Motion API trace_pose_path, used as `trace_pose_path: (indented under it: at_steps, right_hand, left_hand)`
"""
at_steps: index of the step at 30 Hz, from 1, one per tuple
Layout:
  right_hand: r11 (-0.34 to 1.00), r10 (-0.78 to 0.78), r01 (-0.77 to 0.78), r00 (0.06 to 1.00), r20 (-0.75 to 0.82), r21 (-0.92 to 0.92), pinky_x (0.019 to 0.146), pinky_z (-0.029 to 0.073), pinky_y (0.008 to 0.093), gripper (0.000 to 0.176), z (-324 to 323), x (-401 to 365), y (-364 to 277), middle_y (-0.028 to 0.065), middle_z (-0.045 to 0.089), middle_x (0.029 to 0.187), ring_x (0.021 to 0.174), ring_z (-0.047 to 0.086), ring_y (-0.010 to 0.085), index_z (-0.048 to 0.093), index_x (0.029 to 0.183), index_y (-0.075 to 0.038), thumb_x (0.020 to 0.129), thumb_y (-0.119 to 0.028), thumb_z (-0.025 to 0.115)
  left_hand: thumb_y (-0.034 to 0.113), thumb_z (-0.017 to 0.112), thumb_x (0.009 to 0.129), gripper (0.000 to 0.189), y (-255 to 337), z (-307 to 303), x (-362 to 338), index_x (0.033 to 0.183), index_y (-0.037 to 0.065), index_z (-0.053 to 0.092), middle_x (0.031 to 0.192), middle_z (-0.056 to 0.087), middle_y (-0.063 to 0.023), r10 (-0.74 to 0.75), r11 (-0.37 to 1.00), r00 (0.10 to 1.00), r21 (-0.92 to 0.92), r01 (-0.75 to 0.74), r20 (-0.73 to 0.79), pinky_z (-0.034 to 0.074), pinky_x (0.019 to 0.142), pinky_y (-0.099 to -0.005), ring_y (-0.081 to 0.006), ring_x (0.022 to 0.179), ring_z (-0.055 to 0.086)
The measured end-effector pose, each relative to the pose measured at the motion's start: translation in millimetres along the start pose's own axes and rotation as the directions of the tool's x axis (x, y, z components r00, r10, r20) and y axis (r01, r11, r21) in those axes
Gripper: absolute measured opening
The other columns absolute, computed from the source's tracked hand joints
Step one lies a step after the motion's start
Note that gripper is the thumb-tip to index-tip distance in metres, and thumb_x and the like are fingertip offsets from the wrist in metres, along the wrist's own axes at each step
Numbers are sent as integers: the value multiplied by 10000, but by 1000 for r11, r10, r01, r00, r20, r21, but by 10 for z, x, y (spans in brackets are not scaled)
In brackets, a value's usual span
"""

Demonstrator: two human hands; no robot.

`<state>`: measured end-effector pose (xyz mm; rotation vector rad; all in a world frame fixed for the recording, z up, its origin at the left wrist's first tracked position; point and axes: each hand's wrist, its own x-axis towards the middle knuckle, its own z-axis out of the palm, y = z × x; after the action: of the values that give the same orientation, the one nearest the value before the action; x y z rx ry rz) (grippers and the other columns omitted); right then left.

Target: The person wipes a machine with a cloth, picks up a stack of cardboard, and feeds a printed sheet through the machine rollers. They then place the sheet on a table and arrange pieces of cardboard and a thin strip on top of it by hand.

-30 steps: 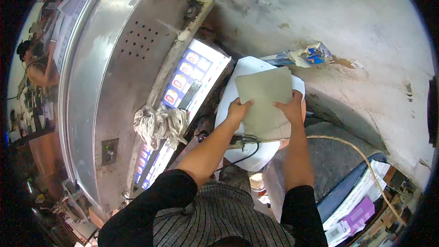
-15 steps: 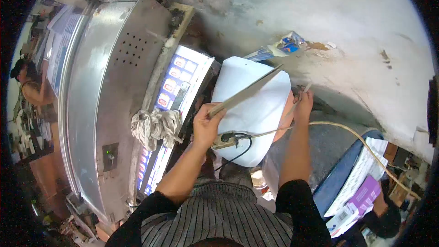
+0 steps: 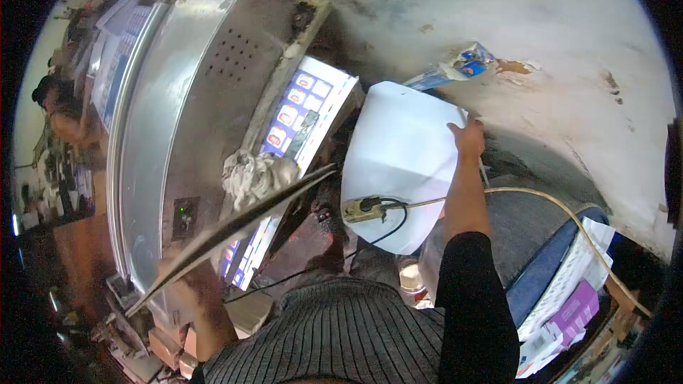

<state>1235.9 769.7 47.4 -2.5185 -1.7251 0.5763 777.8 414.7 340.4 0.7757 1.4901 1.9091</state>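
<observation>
My left hand (image 3: pixel 191 288), smeared by motion, is low on the left, closed around a long, flat, grey-brown strip (image 3: pixel 249 217). The strip slants up to the right, passing in front of a crumpled whitish cloth (image 3: pixel 260 178). At the upper right edge of a large white sheet (image 3: pixel 402 139), my right hand (image 3: pixel 468 136) grips the rim, thumb on top; its other fingers are partly hidden. A thin pale strip (image 3: pixel 484 172) shows beside the right wrist. On the sheet's lower part lies a power socket block (image 3: pixel 364 210) with a black plug and cable.
A metal machine housing (image 3: pixel 188 99) with round holes stands left, beside a printed blue-and-white sheet stack (image 3: pixel 290 117). A beige cord (image 3: pixel 555 206) crosses the right side above a purple box (image 3: pixel 575 311). Another person (image 3: pixel 67 110) is at far left. A stained wall (image 3: pixel 562 50) rises ahead.
My left hand has swung down and left with the long strip, away from the white sheet. My right hand has moved up to the sheet's edge. The view has shifted slightly.
</observation>
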Motion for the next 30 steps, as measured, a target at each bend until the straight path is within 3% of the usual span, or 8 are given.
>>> trace_pose_path:
  at_steps: [5, 10, 12, 13, 15, 21, 27, 30]
  right_hand:
    - [981, -134, 151, 981, -142, 119, 1037, 458, 495, 864, 342, 61, 190, 218, 563, 1355, 1230, 553, 415, 539, 1400, -95, 699, -501, 839]
    - [984, -48, 60, 996, -75, 170, 986, 490, 508, 963, 278, 326, 324, 291, 610, 1263, 1142, 598, 469, 531, 1397, -70, 613, -500, 887]
    - [978, -88, 103, 992, -89, 182, 961, 503, 502, 895, 301, 336, 360, 295, 633, 1217, 1104, 618, 464, 560, 1369, -85, 635, -488, 877]
    - [991, -46, 71, 976, -212, 114, 932, 509, 501, 767, 339, 323, 367, 270, 663, 1163, 1060, 637, 454, 609, 1293, -96, 670, -467, 860]
    - [998, -13, 32, 942, -334, 52, 904, 516, 500, 640, 282, 235, 308, 245, 692, 1109, 1015, 656, 444, 659, 1217, -108, 705, -446, 843]
    - [896, -115, 207, 963, -245, 392, 872, 523, 446, 278, -326, -309, 155, 167, 712, 1102, 1015, 658, 382, 715, 1019, -28, 856, -251, 741]
    - [701, -327, 660, 634, -701, 270, 948, 508, 413, 168, -926, -868, 99, 179, 711, 1119, 1047, 668, 328, 725, 1039, 10, 892, -57, 682]
    - [669, -105, 618, 630, -769, 414, 933, 520, 389, 169, -1400, -985, 36, 164, 711, 1099, 1036, 664, 284, 712, 1058, 18, 896, -25, 692]
  left_hand:
    - [309, 600, 973, 497, 177, -1225, -472, 1364, 16, 510, 1373, 571, -173, 191, 892, 978, 430, -140, -78, 400, 1120, -413, -311, 1260, 542]
    - [272, 570, 983, 398, 600, -653, -350, 1288, 16, 548, 1244, 630, -151, 55, 998, 957, -24, -64, -284, 422, 1076, -412, -294, 1191, 567]
    - [356, 777, 868, 521, 662, -804, -363, 1254, 67, 580, 1257, 628, -73, 325, -70, 934, 981, 183, -151, 488, 1007, -435, -224, 1147, 601]
    - [356, 777, 868, 521, 661, -830, -432, 1254, 67, 580, 1257, 628, -73, 322, -69, 934, 980, 188, -156, 488, 1007, -435, -224, 1147, 601]
    - [320, 735, 913, 436, 739, -596, -447, 1245, 77, 590, 1225, 641, -60, 98, 988, 985, 132, -80, -139, 481, 987, -430, -226, 1134, 599]
    - [280, 691, 905, 308, 753, -1098, -710, 1139, 85, 643, 1131, 666, -76, 276, 867, 938, 476, -148, -211, 483, 911, -433, -240, 1043, 625]
    - [237, 592, 910, 243, 825, -1438, -898, 1072, 80, 681, 1036, 692, -130, 521, 448, 849, 875, -181, -91, 504, 766, -436, -280, 924, 663]
    - [192, 620, 911, 273, 566, -2048, -1090, 1143, 51, 598, 1108, 652, -181, 415, 866, 854, 425, -264, -314, 516, 781, -475, -312, 933, 653]
